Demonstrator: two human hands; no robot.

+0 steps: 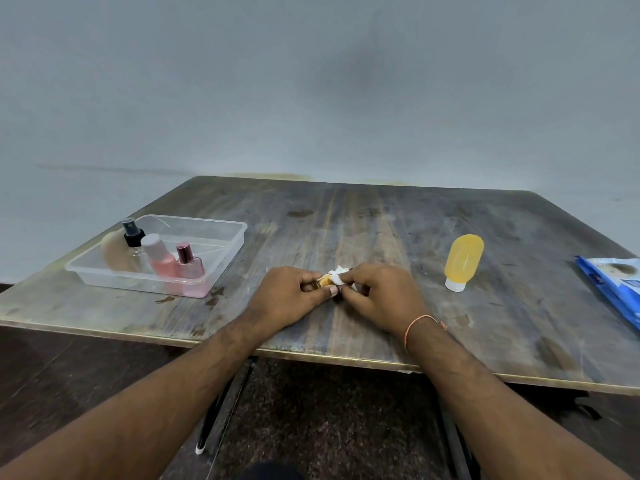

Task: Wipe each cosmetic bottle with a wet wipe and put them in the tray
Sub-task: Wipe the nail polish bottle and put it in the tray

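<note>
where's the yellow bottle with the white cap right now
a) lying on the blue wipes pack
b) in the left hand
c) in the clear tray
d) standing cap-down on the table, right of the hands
d: the yellow bottle stands on its white cap on the bare table, to the right of both hands, apart from the clear tray and the blue wipes pack.
</note>
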